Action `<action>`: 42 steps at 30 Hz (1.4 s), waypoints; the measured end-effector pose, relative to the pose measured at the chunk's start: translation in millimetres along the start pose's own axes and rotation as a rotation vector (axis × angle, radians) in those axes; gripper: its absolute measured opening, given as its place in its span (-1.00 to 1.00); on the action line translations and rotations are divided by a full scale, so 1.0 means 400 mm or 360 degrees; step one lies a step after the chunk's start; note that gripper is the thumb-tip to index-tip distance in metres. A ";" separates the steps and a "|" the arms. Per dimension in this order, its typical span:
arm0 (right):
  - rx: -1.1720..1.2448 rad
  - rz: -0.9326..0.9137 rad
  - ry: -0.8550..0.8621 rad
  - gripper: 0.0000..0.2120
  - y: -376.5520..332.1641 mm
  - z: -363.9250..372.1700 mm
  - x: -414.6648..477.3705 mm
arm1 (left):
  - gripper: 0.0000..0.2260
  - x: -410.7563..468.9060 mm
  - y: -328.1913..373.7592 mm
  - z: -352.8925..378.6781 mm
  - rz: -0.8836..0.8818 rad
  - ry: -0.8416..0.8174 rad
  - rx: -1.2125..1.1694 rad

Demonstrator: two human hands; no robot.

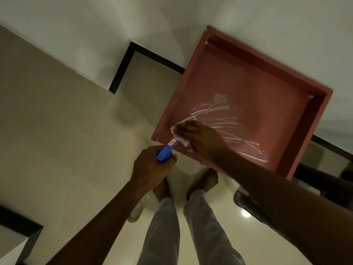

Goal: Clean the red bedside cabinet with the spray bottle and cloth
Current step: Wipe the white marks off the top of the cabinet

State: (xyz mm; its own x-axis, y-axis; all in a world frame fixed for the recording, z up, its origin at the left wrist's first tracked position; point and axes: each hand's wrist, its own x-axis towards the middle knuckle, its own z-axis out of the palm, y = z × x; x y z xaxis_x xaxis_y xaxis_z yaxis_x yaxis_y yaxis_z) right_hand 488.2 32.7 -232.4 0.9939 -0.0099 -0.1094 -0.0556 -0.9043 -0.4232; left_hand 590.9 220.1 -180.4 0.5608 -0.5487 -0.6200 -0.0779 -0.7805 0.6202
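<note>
**R hand pressing cloth on cabinet top, L hand holding spray bottle**

Red cabinet (267,88) is sitting against a white wall (133,16), seen from above. Its top is lying sunken inside a raised rim (263,62) on the far and right sides. Whitish streaks (219,115) are showing across the near half of the top, fanning twd the near-right corner. Pale glossy tile floor (66,131) is running around it, w/ black skirting (124,67) tracing the wall base at a stepped corner. Room lighting is looking dim.

R hand (202,140) is reaching in from the right, forearm crossing over the near edge, palm down near the near-left corner. Its fingers are lying fairly straight and flat, pressing the cloth (174,129) onto the top; the cloth is peeking out under the fingertips, blurred.

L hand (150,167) is hanging just off the near-left corner, fingers curling tight around the blue spray bottle (167,152). The nozzle is pointing twd the cabinet edge, approx touching it; bottle body is hidden under the hand.

Bare feet (204,180) and light trousers (162,226) are showing on the floor below.
</note>
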 end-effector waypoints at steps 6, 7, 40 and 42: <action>-0.0079 0.0479 0.0311 -0.70 0.125 -0.096 0.148 | -0.72 0.016 0.009 0.022 -0.0011 0.0057 0.0000; -0.0058 0.0599 0.0324 -0.73 0.141 -0.108 0.170 | -0.71 0.019 0.009 0.021 -0.0010 0.0057 0.0000; 0.1727 0.1790 0.0709 -0.93 0.100 -0.090 0.247 | -0.64 0.094 0.057 -0.013 -0.0035 0.0148 -0.0148; 0.1755 0.1722 0.0543 -0.89 0.024 -0.072 0.211 | -0.63 0.108 0.071 -0.014 -0.0049 0.0134 -0.0138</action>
State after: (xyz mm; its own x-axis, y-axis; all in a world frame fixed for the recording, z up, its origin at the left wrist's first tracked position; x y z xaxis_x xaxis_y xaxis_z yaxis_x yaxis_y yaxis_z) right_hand 574.4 10.7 -219.8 0.4055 -0.6471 -0.6457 -0.6105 0.3340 -0.7182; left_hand 617.5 175.7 -186.8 0.6294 -0.4950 -0.5991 0.0100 -0.7657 0.6431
